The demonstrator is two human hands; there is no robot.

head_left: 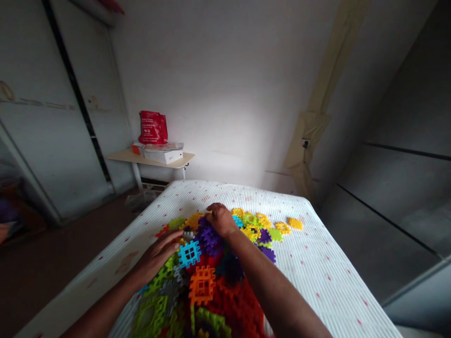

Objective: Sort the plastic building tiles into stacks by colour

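A pile of colourful plastic interlocking building pieces lies on the bed. My left hand point(162, 251) is at the pile's left side, fingers stretched out and touching or just above a grey-white piece point(189, 235). Close to its fingertips sits a light blue square piece point(189, 254) with a window-like centre. My right hand point(221, 220) has curled fingers at the upper edge of some purple pieces point(208, 238); what it grips is hidden. Below, an orange window-shaped piece point(202, 285) lies over red pieces point(236, 307). Green pieces point(151, 312) fill the lower left.
Yellow pieces point(283, 228) and a lime piece point(276, 234) are scattered right of the pile on the white, red-dotted bed cover point(317, 272). Beyond the bed's far left corner, a small table point(128, 156) bears a white box point(169, 156) and a red bag point(152, 127).
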